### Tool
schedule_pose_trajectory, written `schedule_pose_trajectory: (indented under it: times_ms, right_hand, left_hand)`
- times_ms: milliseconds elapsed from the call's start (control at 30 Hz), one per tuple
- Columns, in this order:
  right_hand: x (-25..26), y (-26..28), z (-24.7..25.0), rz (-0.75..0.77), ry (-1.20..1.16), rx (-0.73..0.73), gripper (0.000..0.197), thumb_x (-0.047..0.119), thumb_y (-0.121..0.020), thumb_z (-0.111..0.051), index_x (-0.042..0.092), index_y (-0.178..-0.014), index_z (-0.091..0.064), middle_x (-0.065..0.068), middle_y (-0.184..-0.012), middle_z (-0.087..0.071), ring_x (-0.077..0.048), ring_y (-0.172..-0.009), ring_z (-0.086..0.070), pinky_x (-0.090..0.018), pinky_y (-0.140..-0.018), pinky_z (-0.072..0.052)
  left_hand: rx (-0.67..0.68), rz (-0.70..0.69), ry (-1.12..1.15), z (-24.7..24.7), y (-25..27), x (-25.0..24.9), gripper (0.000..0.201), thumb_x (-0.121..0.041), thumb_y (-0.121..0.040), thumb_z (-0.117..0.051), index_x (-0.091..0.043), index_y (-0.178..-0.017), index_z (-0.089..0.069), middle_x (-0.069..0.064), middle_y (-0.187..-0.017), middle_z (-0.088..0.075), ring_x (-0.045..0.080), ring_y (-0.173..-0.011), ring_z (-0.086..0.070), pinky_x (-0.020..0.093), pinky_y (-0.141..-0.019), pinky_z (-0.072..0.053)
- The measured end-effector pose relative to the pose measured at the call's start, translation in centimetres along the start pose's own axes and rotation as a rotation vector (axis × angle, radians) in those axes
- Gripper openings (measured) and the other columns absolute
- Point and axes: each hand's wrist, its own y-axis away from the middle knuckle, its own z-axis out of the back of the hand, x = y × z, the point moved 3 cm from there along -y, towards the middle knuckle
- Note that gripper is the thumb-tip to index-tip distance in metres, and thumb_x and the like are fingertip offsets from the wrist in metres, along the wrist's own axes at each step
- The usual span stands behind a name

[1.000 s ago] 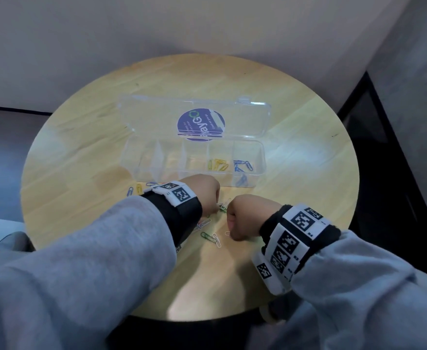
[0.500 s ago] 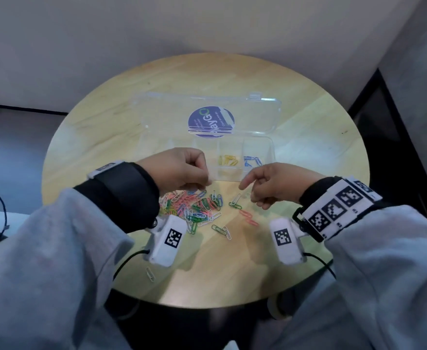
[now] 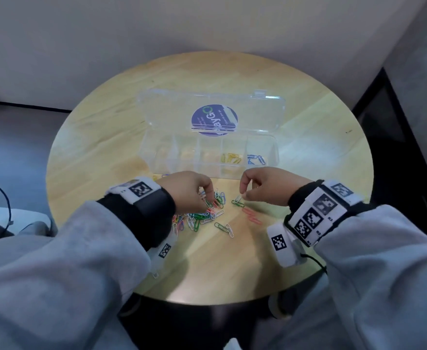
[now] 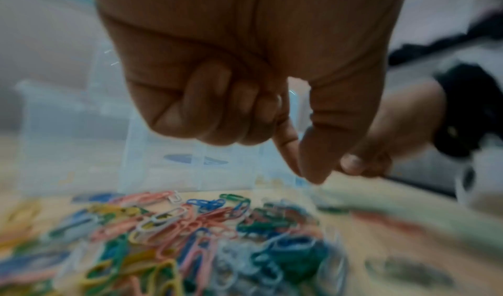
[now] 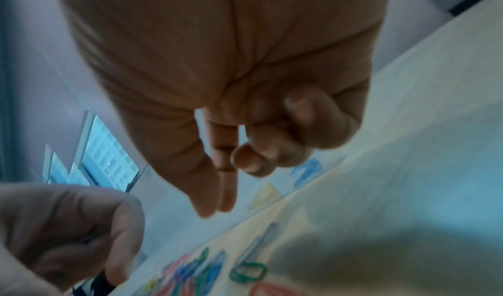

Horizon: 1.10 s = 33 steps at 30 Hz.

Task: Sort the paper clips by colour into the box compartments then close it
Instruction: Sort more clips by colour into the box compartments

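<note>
Two hands work over our round table. Our left hand hovers above the mixed clip pile, thumb and forefinger pressed together, holding nothing we can discern. Our right hand pinches a white clip beside a green one. Our clear box stands open, holding yellow clips and blue clips in adjoining right compartments.
</note>
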Motion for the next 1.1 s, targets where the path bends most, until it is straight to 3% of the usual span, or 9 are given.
schedule_pose_trajectory:
  times_ms: [100, 200, 300, 467, 633, 767, 900, 1033, 1100]
  right_hand:
    - [0.0, -0.4, -0.8, -0.043, 0.145, 0.003, 0.019, 0.018, -0.082, -0.059, 0.031, -0.096, -0.059, 0.011, -0.072, -0.044, -0.008, -0.062, -0.047, -0.025, -0.064, -0.042]
    - [-0.1, -0.9, -1.4, -0.083, 0.202, 0.009, 0.022, 0.016, -0.08, -0.06, 0.031, -0.096, -0.055, 0.01, -0.073, -0.044, -0.015, -0.071, -0.053, -0.032, -0.07, -0.048]
    - [0.0, -1.2, -1.3, -0.087, 0.229, -0.007, 0.017, 0.014, -0.083, -0.058, 0.025, -0.095, -0.053, 0.008, -0.075, -0.046, -0.016, -0.076, -0.05, -0.023, -0.059, -0.041]
    - [0.4, -1.1, -1.3, -0.064, 0.279, 0.029, 0.009, 0.011, -0.086, -0.054, 0.019, -0.089, -0.054, 0.01, -0.07, -0.043, -0.014, -0.078, -0.047, -0.015, -0.052, -0.032]
    - [0.2, -1.2, -1.8, -0.07, 0.217, 0.014, 0.011, 0.018, -0.08, -0.06, 0.025, -0.083, -0.052, 0.008, -0.071, -0.05, -0.014, -0.068, -0.051, -0.028, -0.063, -0.046]
    - [0.4, -1.3, -2.0, -0.059, 0.189, 0.039, 0.013, 0.017, -0.08, -0.062, 0.027, -0.078, -0.054, 0.005, -0.078, -0.058, -0.018, -0.081, -0.06, -0.03, -0.073, -0.05]
    - [0.6, -1.2, -1.9, -0.076, 0.245, 0.077, 0.007, 0.014, -0.085, -0.059, 0.018, -0.08, -0.056, 0.006, -0.071, -0.053, -0.015, -0.073, -0.053, -0.022, -0.058, -0.041]
    - [0.1, -1.1, -1.8, -0.104, 0.132, 0.113, 0.023, 0.01, -0.084, -0.059, 0.019, -0.064, -0.051, 0.006, -0.064, -0.055, -0.008, -0.056, -0.05, -0.018, -0.049, -0.038]
    - [0.0, -0.8, -1.3, -0.1, 0.084, 0.097, 0.021, 0.009, -0.082, -0.061, 0.019, -0.065, -0.054, 0.006, -0.066, -0.057, -0.008, -0.057, -0.051, -0.019, -0.051, -0.04]
  left_hand:
    - [0.046, -0.041, -0.203, -0.7, 0.1, -0.9, 0.033, -0.013, -0.078, -0.056, -0.033, -0.104, -0.06, -0.009, -0.067, -0.042, 0.013, -0.062, -0.049, 0.022, -0.048, -0.036]
    - [0.082, -0.085, -0.282, -1.4, -0.3, -1.3, 0.036, -0.013, -0.081, -0.055, -0.036, -0.109, -0.056, -0.01, -0.084, -0.053, 0.011, -0.061, -0.051, 0.024, -0.053, -0.039]
    - [0.059, -0.116, -0.347, -2.1, -0.9, -1.4, 0.031, -0.02, -0.081, -0.059, -0.035, -0.108, -0.057, -0.012, -0.091, -0.049, 0.014, -0.081, -0.047, 0.025, -0.064, -0.033]
    - [0.02, -0.123, -0.343, -2.6, -1.5, -1.6, 0.017, -0.025, -0.083, -0.061, -0.029, -0.099, -0.058, -0.01, -0.094, -0.055, 0.013, -0.082, -0.046, 0.025, -0.064, -0.031]
    - [0.013, -0.115, -0.328, -3.0, -1.7, -1.6, 0.02, -0.034, -0.079, -0.065, -0.025, -0.097, -0.06, -0.005, -0.103, -0.063, 0.016, -0.084, -0.051, 0.025, -0.065, -0.034]
    - [0.001, -0.099, -0.305, -3.2, -2.1, -1.8, 0.011, -0.038, -0.083, -0.062, -0.028, -0.086, -0.057, -0.006, -0.102, -0.062, 0.018, -0.095, -0.059, 0.025, -0.066, -0.034]
    - [0.068, -0.053, -0.25, -3.3, -2.4, -1.8, 0.01, -0.03, -0.082, -0.064, -0.026, -0.077, -0.056, -0.007, -0.083, -0.058, 0.015, -0.076, -0.054, 0.021, -0.05, -0.029]
    - [0.151, -0.034, -0.134, -3.2, -2.3, -1.1, 0.01, -0.023, -0.079, -0.064, -0.023, -0.07, -0.059, -0.009, -0.062, -0.056, 0.005, -0.051, -0.048, 0.016, -0.044, -0.034]
    - [0.144, -0.03, -0.036, -2.7, -2.0, -0.7, 0.01, -0.02, -0.078, -0.063, -0.023, -0.069, -0.058, -0.01, -0.058, -0.053, 0.003, -0.048, -0.046, 0.015, -0.045, -0.035]
